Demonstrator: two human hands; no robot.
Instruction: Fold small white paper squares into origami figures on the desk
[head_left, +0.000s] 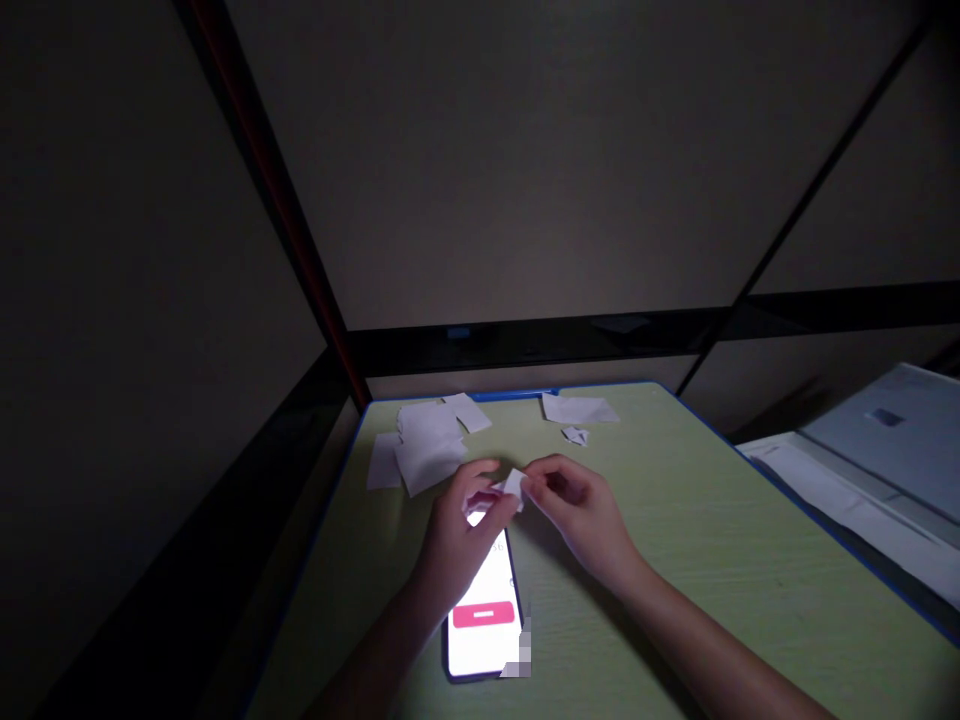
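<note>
Fingers of the left hand are closed narrowly on a small folded paper; those of the right hand pinch it at its right edge. The folded paper is at the centre of the frame, over the top end of the phone. It is white and creased, with an angular flap standing up; its lower part is hidden by the left hand.

Container: one pale box-like object, right edge of the frame, beyond the desk. Its contents cannot be made out.

Count on the green, blue-rimmed desk: one phone, lower centre, screen lit white with one red button, upper part covered by the left hand; at least four white sheets, left of centre, some overlapping; one flat sheet, above and right of centre; one small crumpled or folded piece just below that sheet.
</note>
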